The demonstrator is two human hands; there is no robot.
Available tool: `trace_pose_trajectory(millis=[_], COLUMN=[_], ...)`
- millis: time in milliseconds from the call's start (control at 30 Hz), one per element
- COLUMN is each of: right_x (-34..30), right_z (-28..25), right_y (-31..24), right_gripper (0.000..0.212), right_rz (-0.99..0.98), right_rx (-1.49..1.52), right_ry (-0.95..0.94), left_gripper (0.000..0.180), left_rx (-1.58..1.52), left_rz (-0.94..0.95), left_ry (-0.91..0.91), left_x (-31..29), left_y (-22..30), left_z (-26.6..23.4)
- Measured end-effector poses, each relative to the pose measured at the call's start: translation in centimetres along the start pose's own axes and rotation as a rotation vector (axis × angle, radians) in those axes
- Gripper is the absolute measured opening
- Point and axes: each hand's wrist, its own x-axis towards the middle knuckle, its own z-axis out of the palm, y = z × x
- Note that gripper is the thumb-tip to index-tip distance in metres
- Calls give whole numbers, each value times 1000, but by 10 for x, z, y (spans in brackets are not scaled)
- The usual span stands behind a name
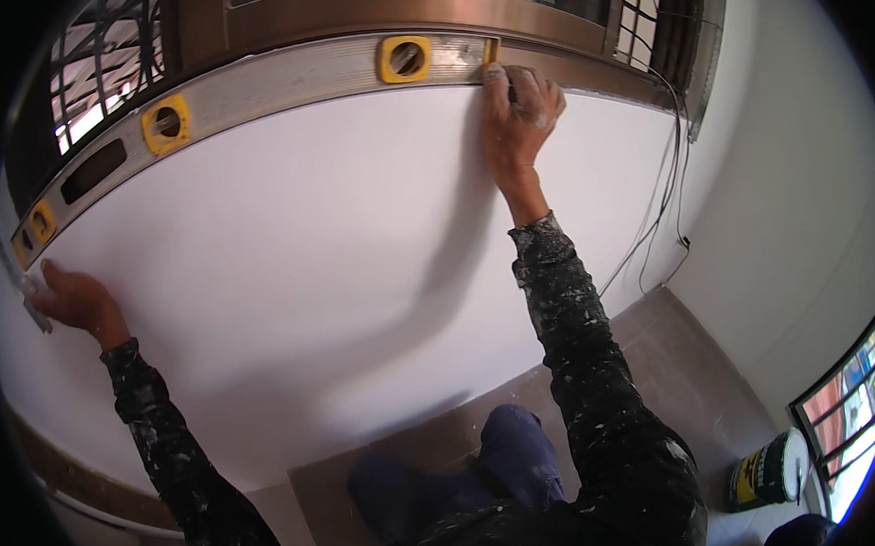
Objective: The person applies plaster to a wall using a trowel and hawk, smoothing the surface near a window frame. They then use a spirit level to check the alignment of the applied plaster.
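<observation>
A long silver spirit level (280,73) with yellow-framed openings lies along the lower edge of the brown window frame, at the top of a white wall (293,218). At its right end my right hand (525,111) is closed, thumb and fingers gripping the tip. My left hand (80,301) is just below the level's left end, apart from it. The fingers there are bent around a flat grey piece (41,316), mostly hidden, whose kind I cannot make out. White specks cover both dark sleeves, and pale dust whitens the right knuckles.
Loose dark cables (672,176) hang down the wall at the right. A dark bucket (769,470) with a white lid stands on the brown floor (683,357) at lower right, near a barred window (847,408). My bent knees (518,452) are close to the wall.
</observation>
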Motion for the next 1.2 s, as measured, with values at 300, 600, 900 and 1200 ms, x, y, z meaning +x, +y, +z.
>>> trace_pose_trajectory(millis=[300,600,900,1200], right_x=[0,0,1,0], right_z=[1,2,0,1], right_y=[-2,1,-2,-1], right_gripper=[19,19,20,22], right_rz=[19,-11,-11,19], right_rx=[8,4,9,8], right_ry=[16,28,10,-8], left_gripper=[56,57,59,61], left_rx=[51,21,1,48], left_rz=[83,86,-139,-83], left_ry=[50,0,-74,-65], left_x=[8,11,4,5], left_y=[-15,-8,9,8], left_z=[3,1,-5,-5])
